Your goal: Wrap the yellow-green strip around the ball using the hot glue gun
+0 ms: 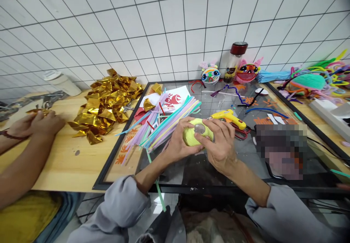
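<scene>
Both of my hands hold a yellow ridged ball [188, 137] above the glass-topped board, with a clear greyish round patch on its upper side. My left hand [178, 139] is wrapped round the ball's left side. From the right, my right hand [221, 144] grips it, the thumb pressed near the patch and the fingers over the far edge. A bundle of pastel pipe cleaners [169, 124] lies just left of the ball. Behind my right hand rests a yellow hot glue gun [231, 118], with red-handled scissors [242, 133] partly under it.
Gold folded paper [109, 104] is heaped to the left, near another person's hands [46, 122]. At the back stand two decorated round faces [210, 75] and a glass bottle [232, 64]. Colourful pipe cleaners [308, 80] pile up at right. The board's black frame [120, 144] borders the work area.
</scene>
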Demonstrator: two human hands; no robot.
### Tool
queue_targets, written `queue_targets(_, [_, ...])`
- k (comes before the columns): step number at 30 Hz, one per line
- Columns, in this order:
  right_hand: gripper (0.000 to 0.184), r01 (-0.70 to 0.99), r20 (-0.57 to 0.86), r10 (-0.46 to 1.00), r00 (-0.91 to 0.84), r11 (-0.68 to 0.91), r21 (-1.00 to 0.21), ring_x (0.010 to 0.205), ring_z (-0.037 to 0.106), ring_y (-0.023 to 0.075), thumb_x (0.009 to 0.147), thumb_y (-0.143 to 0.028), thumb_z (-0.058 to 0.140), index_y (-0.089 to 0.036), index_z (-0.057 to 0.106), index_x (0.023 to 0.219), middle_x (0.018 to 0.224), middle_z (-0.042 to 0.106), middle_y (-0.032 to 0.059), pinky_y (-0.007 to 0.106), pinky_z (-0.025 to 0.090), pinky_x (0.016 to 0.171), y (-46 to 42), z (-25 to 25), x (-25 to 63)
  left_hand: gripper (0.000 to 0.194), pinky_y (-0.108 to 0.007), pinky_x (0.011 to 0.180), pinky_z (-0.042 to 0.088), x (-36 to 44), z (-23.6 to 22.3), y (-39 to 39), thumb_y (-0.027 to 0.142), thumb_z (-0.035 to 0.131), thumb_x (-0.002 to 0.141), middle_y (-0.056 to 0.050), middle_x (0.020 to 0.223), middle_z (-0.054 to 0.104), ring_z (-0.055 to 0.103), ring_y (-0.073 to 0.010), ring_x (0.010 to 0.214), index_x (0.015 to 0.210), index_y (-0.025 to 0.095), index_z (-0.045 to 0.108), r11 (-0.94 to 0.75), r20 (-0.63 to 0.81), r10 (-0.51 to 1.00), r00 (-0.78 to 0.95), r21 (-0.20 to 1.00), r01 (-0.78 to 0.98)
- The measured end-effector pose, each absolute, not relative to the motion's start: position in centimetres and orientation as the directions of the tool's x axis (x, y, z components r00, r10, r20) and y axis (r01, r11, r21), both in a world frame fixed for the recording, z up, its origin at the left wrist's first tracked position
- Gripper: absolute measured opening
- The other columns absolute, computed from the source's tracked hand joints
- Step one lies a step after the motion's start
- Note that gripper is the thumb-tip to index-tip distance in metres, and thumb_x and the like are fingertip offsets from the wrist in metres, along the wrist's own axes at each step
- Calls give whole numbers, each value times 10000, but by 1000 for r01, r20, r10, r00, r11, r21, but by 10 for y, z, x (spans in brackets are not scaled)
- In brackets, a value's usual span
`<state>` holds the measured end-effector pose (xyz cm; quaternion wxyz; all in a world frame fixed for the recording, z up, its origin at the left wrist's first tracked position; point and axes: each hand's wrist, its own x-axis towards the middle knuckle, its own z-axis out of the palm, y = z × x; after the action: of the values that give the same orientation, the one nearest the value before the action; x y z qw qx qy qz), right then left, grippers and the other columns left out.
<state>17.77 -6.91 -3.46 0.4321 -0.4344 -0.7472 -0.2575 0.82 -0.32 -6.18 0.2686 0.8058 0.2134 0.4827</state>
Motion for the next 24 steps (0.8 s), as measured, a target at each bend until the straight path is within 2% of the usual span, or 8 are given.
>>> queue_targets(5, [230, 865, 857, 387, -342, 485, 127, 1228, 597, 263, 938, -64, 519, -179, 705, 1010, 1222, 728, 139, 481, 405, 1023, -69, -34, 178, 578, -505, 1091, 489, 8, -59, -5, 232, 837, 744, -118, 1363, 536, 580, -276, 1295, 1180, 272, 460, -765, 664, 603, 441, 639, 84])
queue_targets(14, [255, 870, 831, 428, -356, 476, 129, 1253, 564, 279, 962, -122, 491, -163, 707, 1089, 1250, 722, 150, 487, 372, 1040, -72, -34, 176, 553, -496, 1085, 508, 6, -65, 0, 279, 817, 769, -114, 1355, 550, 597, -263, 1282, 1206, 270, 478, -776, 675, 604, 424, 620, 117])
queue_targets(18, [301, 885, 804, 518, -293, 464, 23, 1257, 563, 272, 956, -134, 478, -176, 704, 1149, 1276, 708, 143, 476, 396, 1031, -92, -33, 179, 531, -493, 1084, 509, 1, -68, 1, 312, 814, 781, -106, 1360, 558, 587, -264, 1301, 1203, 272, 495, -768, 665, 614, 426, 628, 126])
queue_targets(21, [331, 902, 807, 550, -214, 428, -53, 1225, 585, 241, 950, -140, 478, -200, 701, 1187, 1223, 720, 121, 447, 430, 1023, -116, -34, 186, 568, -498, 1072, 513, -3, -70, 3, 321, 844, 752, -103, 1359, 567, 588, -268, 1294, 1198, 277, 495, -742, 628, 635, 450, 658, 130])
queue_targets(24, [341, 904, 821, 541, -184, 420, -74, 1153, 622, 208, 939, -99, 459, -185, 714, 1149, 1134, 740, 105, 423, 463, 1007, -143, -40, 196, 619, -530, 1099, 493, -5, -71, 5, 329, 882, 705, -101, 1368, 564, 574, -286, 1315, 1187, 273, 498, -730, 612, 653, 446, 666, 155])
